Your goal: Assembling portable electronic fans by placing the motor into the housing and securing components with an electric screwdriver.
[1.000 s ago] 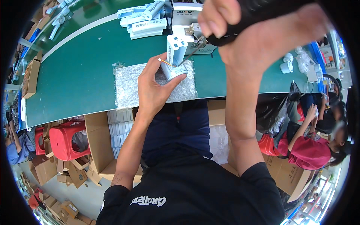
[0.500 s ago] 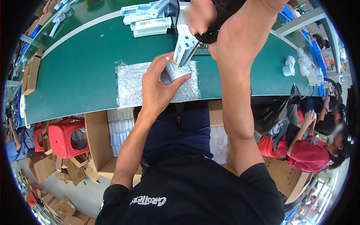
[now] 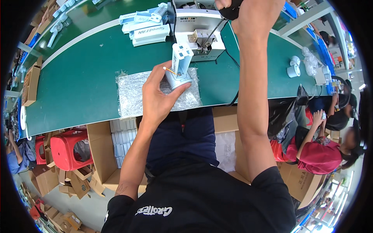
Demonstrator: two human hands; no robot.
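My left hand is closed around the round base of a light-blue plastic fan housing. The housing stands upright, its hollow side partly showing, with a short orange wire and a small white plug sticking out to the left. At the far edge of the view, my right hand grips a black powered screwdriver. Its long thin bit slants down to the metal block on the front of a white screw feeder. Part of the driver's body is cut off by the top edge.
Bubble wrap lies under my left hand on the green table. Several blue-white housings are piled left of the feeder; round white parts lie at right. Cartons and a red stool stand below. Co-workers sit at right.
My right hand has lifted the screwdriver off the housing and carried it away to the screw feeder. My left hand keeps hold of the housing, which is now seen without the driver in it.
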